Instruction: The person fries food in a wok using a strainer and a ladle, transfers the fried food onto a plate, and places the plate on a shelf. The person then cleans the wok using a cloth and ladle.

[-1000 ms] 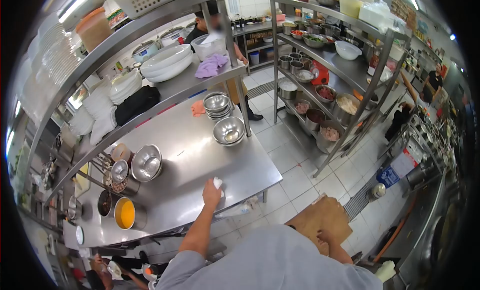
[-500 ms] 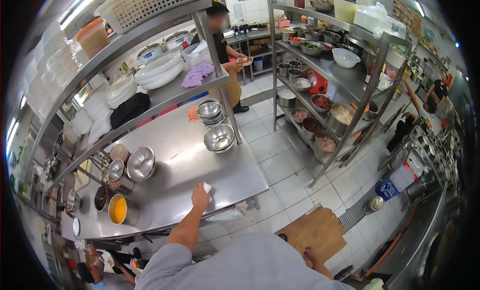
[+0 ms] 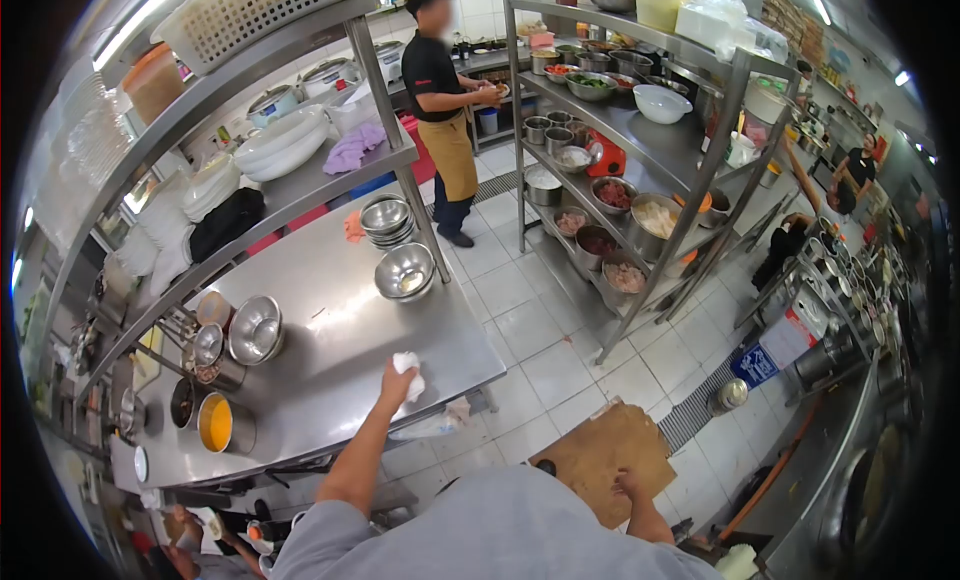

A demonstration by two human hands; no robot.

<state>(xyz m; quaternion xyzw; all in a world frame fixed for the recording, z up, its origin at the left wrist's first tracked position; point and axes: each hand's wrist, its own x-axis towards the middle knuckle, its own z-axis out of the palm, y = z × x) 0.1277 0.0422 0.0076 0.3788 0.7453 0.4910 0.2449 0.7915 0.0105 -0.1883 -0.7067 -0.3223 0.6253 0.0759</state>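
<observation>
My left hand [image 3: 396,384] is closed around a crumpled white cloth [image 3: 409,368], near the front right edge of the steel table [image 3: 330,355]. Stacked steel bowls [image 3: 405,270] stand beyond it at the table's far right corner. To the left are a larger steel bowl [image 3: 256,330] and a steel pot of orange-yellow liquid [image 3: 226,423]. My right hand [image 3: 628,483] hangs low at my side, its fingers loosely apart and holding nothing visible. Below that hand, a brown cardboard sheet [image 3: 585,460] lies on the floor.
An overhead shelf [image 3: 290,195] carries white plates, a purple cloth [image 3: 354,148] and a basket [image 3: 255,25]. Across the tiled aisle, a steel rack [image 3: 650,145] holds several containers of food. A person in a black shirt [image 3: 440,90] stands beyond the table; other people are at the right and lower left.
My left hand has moved slightly with the cloth, more of which now shows. My right hand has lifted a little over the cardboard. The view has shifted; the person in black shows more fully.
</observation>
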